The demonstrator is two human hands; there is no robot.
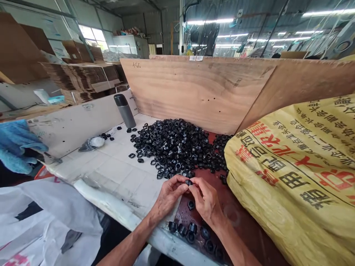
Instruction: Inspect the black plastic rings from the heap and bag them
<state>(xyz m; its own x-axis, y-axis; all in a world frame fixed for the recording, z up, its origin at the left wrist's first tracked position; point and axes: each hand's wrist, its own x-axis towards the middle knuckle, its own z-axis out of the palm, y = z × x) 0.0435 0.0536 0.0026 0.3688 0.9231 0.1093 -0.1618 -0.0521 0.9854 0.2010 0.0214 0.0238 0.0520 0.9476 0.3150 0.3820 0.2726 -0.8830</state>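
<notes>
Pinched between the fingertips of both hands is a small black plastic ring (189, 182). My left hand (171, 192) grips it from the left, thumb and forefinger closed. From the right, my right hand (205, 197) closes its thumb and fingers on the same piece, which is partly covered by the fingertips. Just below the hands a round black cap-like part (191, 205) lies on the dark red surface. Nearer the table's front edge sit several black round parts (191, 232). Beyond the hands rises a large heap of black plastic rings (177, 144).
A yellow woven sack (277, 177) with printed characters bulges along the right. A dark grey bottle (125, 111) stands at the back left, near a small plastic bag (93, 143). Wooden boards (194, 92) wall the table's back. White bags (50, 218) hang at the front left.
</notes>
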